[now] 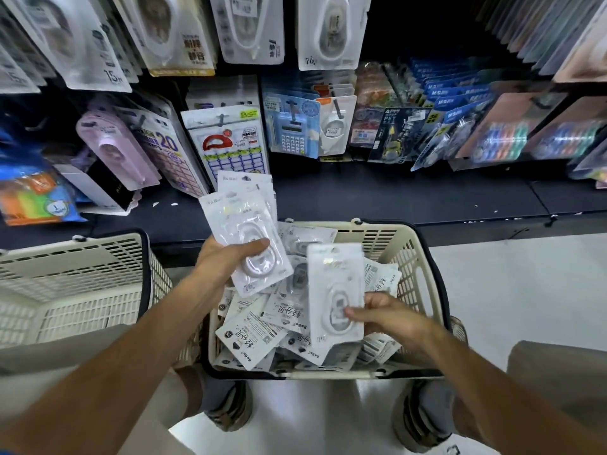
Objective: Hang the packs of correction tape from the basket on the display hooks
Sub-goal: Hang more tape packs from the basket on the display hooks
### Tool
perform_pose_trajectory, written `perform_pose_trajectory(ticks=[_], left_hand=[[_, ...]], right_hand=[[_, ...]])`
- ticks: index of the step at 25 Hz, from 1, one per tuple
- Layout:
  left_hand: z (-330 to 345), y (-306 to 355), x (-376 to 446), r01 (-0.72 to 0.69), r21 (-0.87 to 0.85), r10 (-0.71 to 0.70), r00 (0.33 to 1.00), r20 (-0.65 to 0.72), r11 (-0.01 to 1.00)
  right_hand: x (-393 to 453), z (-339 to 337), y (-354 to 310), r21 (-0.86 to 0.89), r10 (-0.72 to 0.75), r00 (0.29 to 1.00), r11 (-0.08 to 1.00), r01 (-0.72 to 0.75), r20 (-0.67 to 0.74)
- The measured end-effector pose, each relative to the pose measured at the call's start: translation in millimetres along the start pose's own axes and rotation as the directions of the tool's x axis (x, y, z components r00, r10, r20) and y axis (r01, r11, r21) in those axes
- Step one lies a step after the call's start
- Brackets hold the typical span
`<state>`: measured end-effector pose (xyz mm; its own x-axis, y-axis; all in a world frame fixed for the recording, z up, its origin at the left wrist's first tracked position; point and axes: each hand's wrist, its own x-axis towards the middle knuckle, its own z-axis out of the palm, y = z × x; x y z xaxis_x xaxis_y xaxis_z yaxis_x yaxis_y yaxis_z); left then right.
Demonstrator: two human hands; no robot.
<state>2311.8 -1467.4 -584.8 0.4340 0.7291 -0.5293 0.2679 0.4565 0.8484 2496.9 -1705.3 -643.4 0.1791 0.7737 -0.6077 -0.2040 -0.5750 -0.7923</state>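
A cream basket [417, 257] on the floor in front of me holds several white packs of correction tape [262, 326], lying mixed face up and face down. My left hand [223, 261] grips a fanned stack of packs [243, 221] above the basket's far left corner, thumb across the top pack. My right hand [391, 316] pinches a single pack [335, 287] upright over the basket's right side. Display hooks [222, 119] on the dark wall above carry hanging stationery packs.
A second cream basket [82, 274] stands at the left, touching the first. Hanging packs of correction tape [331, 31], a blue calculator pack [292, 133] and tape rolls [505, 139] fill the display. A dark shelf base [394, 195] runs below it. My shoes [230, 408] stand on white floor.
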Motion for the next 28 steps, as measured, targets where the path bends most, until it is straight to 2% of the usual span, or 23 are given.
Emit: perform_pose_trajectory(ticks=[2, 3, 6, 9, 12, 14, 15, 16, 17, 18, 19, 20, 21, 22, 24, 26, 28], left_hand=[[-2.8, -4.8, -5.2, 0.007, 0.058, -0.01, 0.998, 0.058, 0.998], [0.0, -8.2, -10.3, 0.019, 0.072, -0.027, 0.993, 0.114, 0.997], [8.2, -12.3, -19.7, 0.095, 0.016, -0.095, 0.95, 0.296, 0.995], [0.4, -3.1, -23.8, 0.135, -0.034, -0.113, 0.92, 0.375, 0.99], [-1.0, -4.7, -28.7, 0.075, 0.021, -0.078, 0.931, 0.357, 0.997], [-2.2, -4.4, -27.6, 0.046, 0.008, -0.047, 0.956, 0.291, 0.999], [-6.6, -1.2, -23.5, 0.045, -0.012, -0.041, 0.97, 0.239, 0.999], [-13.0, 1.5, -19.0, 0.055, -0.04, -0.047, 0.982, 0.182, 0.998], [-20.5, 4.2, -15.2, 0.063, -0.063, -0.054, 0.991, 0.125, 0.996], [-27.1, 5.5, -11.8, 0.065, -0.066, -0.06, 0.995, 0.075, 0.996], [-33.0, 4.3, -9.2, 0.07, -0.055, -0.068, 0.997, 0.035, 0.996], [-37.1, 1.3, -7.1, 0.079, -0.038, -0.078, 0.997, 0.005, 0.996], [-39.0, -2.1, -6.2, 0.087, -0.014, -0.087, 0.996, -0.012, 0.996], [-40.4, -5.4, -5.6, 0.092, 0.009, -0.092, 0.996, -0.017, 0.996], [-42.9, -9.9, -5.2, 0.089, 0.015, -0.089, 0.996, 0.003, 0.996], [-44.8, -9.0, -4.0, 0.092, 0.004, -0.092, 0.995, 0.034, 0.996], [-44.1, -6.8, -2.0, 0.091, -0.028, -0.089, 0.994, 0.058, 0.995]], right_hand=[[-3.5, -8.6, -18.8, 0.216, -0.037, 0.999, 0.976, 0.04, -0.017], [-2.1, -3.8, -30.3, 0.246, -0.07, 0.997, 0.966, 0.074, -0.029], [8.1, 31.4, -56.0, 0.171, -0.18, 0.978, 0.965, 0.196, -0.105], [11.8, 62.5, -72.3, 0.128, -0.257, 0.955, 0.953, 0.276, -0.146], [15.9, 81.1, -82.6, -0.08, -0.339, 0.939, 0.939, 0.333, -0.067], [21.6, 77.3, -80.5, -0.049, -0.278, 0.959, 0.96, 0.275, -0.051], [25.0, 69.6, -79.0, -0.015, -0.228, 0.97, 0.974, 0.227, -0.083], [29.8, 58.6, -73.6, -0.109, -0.219, 0.962, 0.973, 0.203, -0.162], [35.2, 44.9, -66.1, -0.386, -0.269, 0.931, 0.909, 0.16, -0.248], [41.0, 33.0, -57.7, -0.688, -0.339, 0.9, 0.723, 0.063, -0.274], [45.2, 26.5, -51.9, -0.873, -0.378, 0.895, 0.487, -0.027, -0.238], [51.7, 25.5, -48.0, -0.956, -0.385, 0.914, 0.294, -0.006, -0.124], [59.7, 28.7, -45.6, -0.982, -0.352, 0.936, 0.173, 0.079, 0.013], [67.6, 33.2, -44.3, -0.977, -0.314, 0.939, 0.112, 0.183, 0.14], [84.3, 42.2, -46.5, -0.928, -0.234, 0.909, 0.057, 0.367, 0.345], [97.7, 46.4, -50.6, -0.923, -0.146, 0.915, 0.027, 0.384, 0.376], [104.0, 44.1, -53.8, -0.952, -0.051, 0.951, 0.011, 0.305, 0.304]])
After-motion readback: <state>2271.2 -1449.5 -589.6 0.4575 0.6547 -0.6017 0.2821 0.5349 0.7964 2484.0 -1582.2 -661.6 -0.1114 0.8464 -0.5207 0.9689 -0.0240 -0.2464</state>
